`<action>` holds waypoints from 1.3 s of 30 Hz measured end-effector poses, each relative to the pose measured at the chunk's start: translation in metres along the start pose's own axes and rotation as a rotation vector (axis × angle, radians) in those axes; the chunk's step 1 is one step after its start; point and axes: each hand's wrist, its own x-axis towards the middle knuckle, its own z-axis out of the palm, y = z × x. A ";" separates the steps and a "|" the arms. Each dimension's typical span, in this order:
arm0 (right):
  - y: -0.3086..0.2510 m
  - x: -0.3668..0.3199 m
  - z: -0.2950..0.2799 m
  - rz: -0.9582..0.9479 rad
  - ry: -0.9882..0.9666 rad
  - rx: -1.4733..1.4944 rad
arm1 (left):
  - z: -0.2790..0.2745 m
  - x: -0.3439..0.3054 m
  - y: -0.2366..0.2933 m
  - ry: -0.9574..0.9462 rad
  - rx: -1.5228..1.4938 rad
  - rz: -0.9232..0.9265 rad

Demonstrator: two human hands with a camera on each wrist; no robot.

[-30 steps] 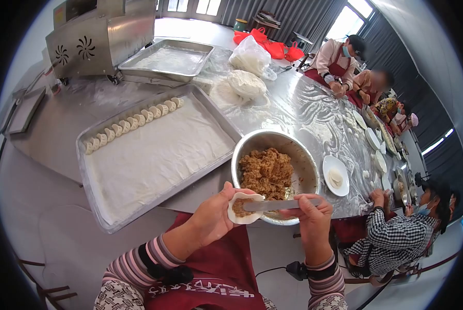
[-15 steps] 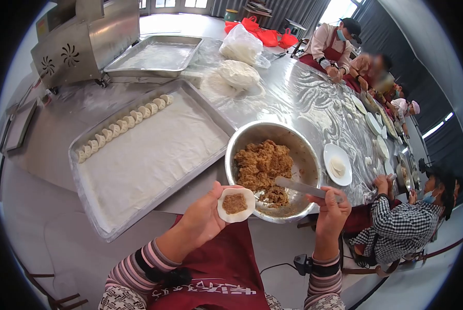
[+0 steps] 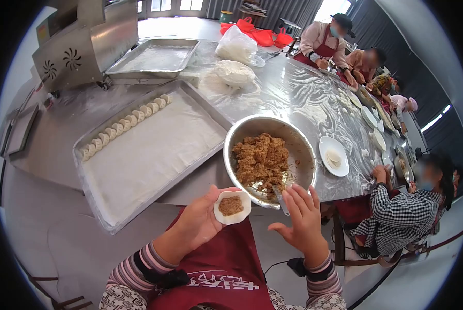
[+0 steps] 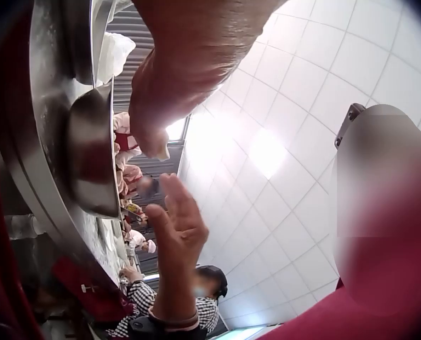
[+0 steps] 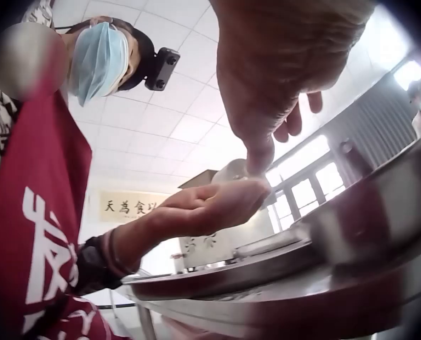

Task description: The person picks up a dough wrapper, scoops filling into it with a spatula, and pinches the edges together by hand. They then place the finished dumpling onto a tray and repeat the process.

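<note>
Cradling a meat-topped wrapper at the table's edge

Nearest me, the left hand cups the round wrapper, its thumb by the rim, a flat pat of filling pressed into the middle. Limp, light dough, I'd judge — easily stretched or torn, so it wants support from beneath and a pinch only on the bare rim, where no grease would spoil the seal. The right hand holds nothing, fingers fanned and thumb well out, just by the metal spatula leaning in the steel bowl; whether they touch, I can't tell.

Past that sits the bowl's moist brown mince — sticky and heavier, by its look. A white plate with more wrappers stands to its right; left, a lined tray carries a row of pleated dumplings. Farther off, a dough lump and aproned people at work
</note>
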 end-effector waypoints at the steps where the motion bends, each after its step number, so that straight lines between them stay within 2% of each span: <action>1: -0.007 -0.001 0.003 -0.007 -0.004 0.003 | 0.000 -0.002 -0.002 -0.044 -0.034 -0.019; 3: -0.025 -0.003 0.013 -0.201 0.187 0.168 | 0.003 -0.005 -0.005 -0.048 -0.060 -0.036; 7: -0.045 0.009 0.027 -0.346 0.227 0.323 | -0.003 -0.012 -0.010 -0.108 -0.115 -0.067; 9: -0.051 0.016 0.031 -0.338 0.208 0.371 | -0.004 -0.017 -0.012 -0.107 -0.050 -0.031; 11: -0.059 0.024 0.037 -0.232 0.267 0.500 | -0.001 -0.023 -0.014 -0.109 0.018 0.001; 12: -0.064 0.027 0.037 -0.138 0.261 0.560 | 0.005 -0.030 -0.015 -0.094 0.349 0.093; 13: -0.067 0.028 0.040 -0.138 0.258 0.564 | 0.007 -0.034 -0.016 -0.075 0.678 0.181; 15: -0.071 0.030 0.048 -0.012 0.183 0.845 | 0.002 -0.035 -0.019 -0.070 0.610 0.166; 17: -0.071 0.028 0.052 -0.067 0.232 0.782 | -0.003 -0.035 -0.023 -0.072 0.630 0.221; 19: -0.076 0.016 0.053 0.323 0.344 0.990 | -0.007 -0.038 -0.020 0.008 0.670 0.240; 20: -0.080 0.012 0.056 0.379 0.369 1.202 | -0.009 -0.039 -0.018 0.083 0.711 0.256; 21: -0.079 0.008 0.057 0.374 0.365 1.205 | -0.009 -0.038 -0.018 0.088 0.710 0.261; 23: -0.075 0.002 0.058 0.631 -0.026 1.561 | -0.010 -0.036 -0.020 0.084 0.601 0.310; 24: -0.077 0.004 0.060 0.677 -0.046 1.599 | -0.011 -0.035 -0.022 0.084 0.600 0.305; 26: -0.078 0.001 0.066 0.648 -0.019 1.587 | -0.013 -0.033 -0.025 0.044 0.583 0.254; 28: -0.080 0.000 0.069 0.618 0.009 1.582 | -0.014 -0.033 -0.028 0.085 0.651 0.276; 30: -0.083 0.003 0.066 0.309 0.128 0.972 | -0.015 -0.032 -0.029 0.124 0.720 0.301; 32: -0.090 0.006 0.066 0.368 0.185 1.027 | -0.016 -0.032 -0.031 0.180 0.866 0.402; 34: -0.091 0.005 0.068 0.429 0.241 1.082 | -0.013 -0.033 -0.029 0.208 0.843 0.372; 36: -0.084 0.000 0.071 0.433 0.204 1.034 | -0.013 -0.032 -0.031 0.232 0.816 0.342; 38: -0.084 0.000 0.066 0.401 0.206 0.939 | -0.018 -0.028 -0.038 0.232 0.867 0.464; 39: -0.084 0.000 0.063 0.365 0.205 0.846 | -0.017 -0.028 -0.038 0.230 0.869 0.463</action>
